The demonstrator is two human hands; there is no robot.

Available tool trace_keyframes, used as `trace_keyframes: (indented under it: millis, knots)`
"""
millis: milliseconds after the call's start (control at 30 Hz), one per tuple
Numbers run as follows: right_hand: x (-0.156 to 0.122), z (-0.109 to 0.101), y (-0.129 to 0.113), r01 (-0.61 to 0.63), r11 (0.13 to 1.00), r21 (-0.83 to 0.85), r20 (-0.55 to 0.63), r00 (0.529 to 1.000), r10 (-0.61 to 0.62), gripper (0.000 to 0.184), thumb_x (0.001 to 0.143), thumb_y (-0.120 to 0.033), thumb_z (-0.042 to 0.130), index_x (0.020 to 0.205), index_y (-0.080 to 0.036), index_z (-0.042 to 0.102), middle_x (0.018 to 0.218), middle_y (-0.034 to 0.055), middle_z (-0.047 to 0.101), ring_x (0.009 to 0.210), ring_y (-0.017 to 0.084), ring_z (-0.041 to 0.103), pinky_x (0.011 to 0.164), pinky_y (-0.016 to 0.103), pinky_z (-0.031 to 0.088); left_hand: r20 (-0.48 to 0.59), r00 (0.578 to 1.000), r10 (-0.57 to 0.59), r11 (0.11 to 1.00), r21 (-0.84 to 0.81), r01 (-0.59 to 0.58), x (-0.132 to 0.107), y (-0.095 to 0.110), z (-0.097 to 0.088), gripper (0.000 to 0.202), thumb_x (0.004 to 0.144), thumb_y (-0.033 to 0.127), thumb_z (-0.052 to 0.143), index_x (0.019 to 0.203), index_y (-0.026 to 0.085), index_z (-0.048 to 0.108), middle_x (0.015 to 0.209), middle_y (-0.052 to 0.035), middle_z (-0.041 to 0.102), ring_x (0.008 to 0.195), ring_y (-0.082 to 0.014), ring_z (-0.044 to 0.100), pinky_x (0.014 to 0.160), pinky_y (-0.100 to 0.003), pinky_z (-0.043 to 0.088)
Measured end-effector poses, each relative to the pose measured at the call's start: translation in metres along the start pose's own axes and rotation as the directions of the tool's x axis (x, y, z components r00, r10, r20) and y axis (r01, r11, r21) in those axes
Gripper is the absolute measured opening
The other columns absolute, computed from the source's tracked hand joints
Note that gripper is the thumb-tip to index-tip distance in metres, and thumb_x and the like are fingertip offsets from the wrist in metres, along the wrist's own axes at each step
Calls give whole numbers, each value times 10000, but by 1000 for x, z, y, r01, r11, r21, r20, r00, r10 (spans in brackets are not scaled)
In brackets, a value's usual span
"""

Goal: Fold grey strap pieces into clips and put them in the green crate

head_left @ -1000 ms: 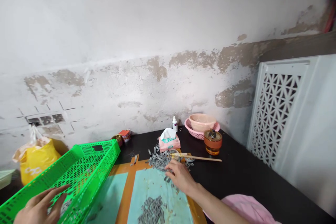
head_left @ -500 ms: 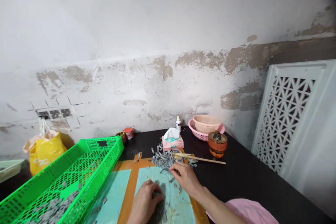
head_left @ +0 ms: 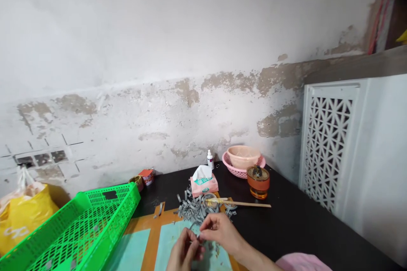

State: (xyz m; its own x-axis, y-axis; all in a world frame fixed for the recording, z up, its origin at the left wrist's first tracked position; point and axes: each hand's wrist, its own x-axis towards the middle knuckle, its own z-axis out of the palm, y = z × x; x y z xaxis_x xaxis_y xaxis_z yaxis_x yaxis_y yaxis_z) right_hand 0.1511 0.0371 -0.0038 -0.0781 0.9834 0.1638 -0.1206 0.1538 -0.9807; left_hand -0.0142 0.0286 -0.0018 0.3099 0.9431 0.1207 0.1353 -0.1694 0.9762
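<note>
Both hands pressed together at fingertips, left hand and right hand pinching thin gray strip above turquoise mat. Heap of gray strips just far of grip, at mat's far edge. Green plastic crate to left, few gray pieces on its mesh floor. Farther back, pink basket holding peach bowl; amber jar touching basket's near side; tissue box left of both.
</note>
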Motion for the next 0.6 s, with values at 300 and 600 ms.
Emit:
trace_keyframes:
  millis: [300, 600]
  knots:
    - [-9, 8, -9, 69, 996, 51, 81, 994, -73, 177, 625, -290, 803, 719, -158, 733, 691, 20, 683, 653, 153, 630, 628, 246, 461, -200, 957, -210, 856, -510, 82, 2, -4, 1, 391, 430, 415, 918, 679, 152, 773, 630, -37, 743, 599, -162, 647, 623, -253, 514]
    - [-11, 6, -11, 236, 960, -150, 44, 972, -232, 106, 638, -93, 724, 686, -182, 753, 728, 28, 677, 691, 160, 629, 633, 246, 455, -106, 956, -274, 851, -490, 190, -4, -7, -4, 351, 406, 365, 930, 641, 138, 800, 614, -79, 774, 597, -205, 678, 645, -291, 530]
